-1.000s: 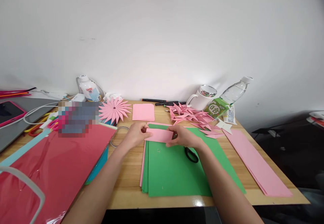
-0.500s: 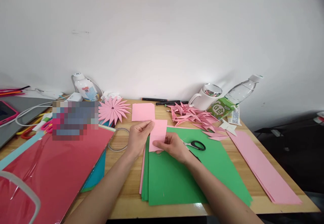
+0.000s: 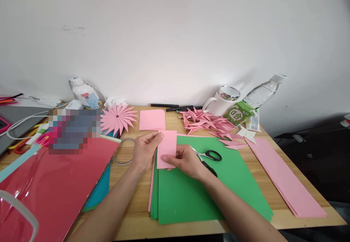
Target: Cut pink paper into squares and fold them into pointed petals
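Observation:
Both my hands hold a small pink paper rectangle [image 3: 167, 148] upright over the top left of a stack of green sheets [image 3: 207, 191]. My left hand [image 3: 144, 150] pinches its upper left edge. My right hand [image 3: 183, 160] pinches its lower right corner. Black-handled scissors [image 3: 209, 156] lie open on the green paper just right of my right hand. A stack of pink paper squares [image 3: 152, 120] lies flat just beyond the held piece.
A pile of folded pink points [image 3: 207, 124] and a pink paper flower [image 3: 118, 118] lie at the back. A white mug [image 3: 222, 101], water bottle [image 3: 259, 93], glue bottle [image 3: 83, 93] and pens [image 3: 177, 108] line the wall. Pink strips [image 3: 284, 178] lie right, a red sheet [image 3: 54, 183] left.
The pink paper was held lengthwise a second ago; it has been turned upright. My right hand slid to its lower corner, uncovering the scissors. The view shifted slightly.

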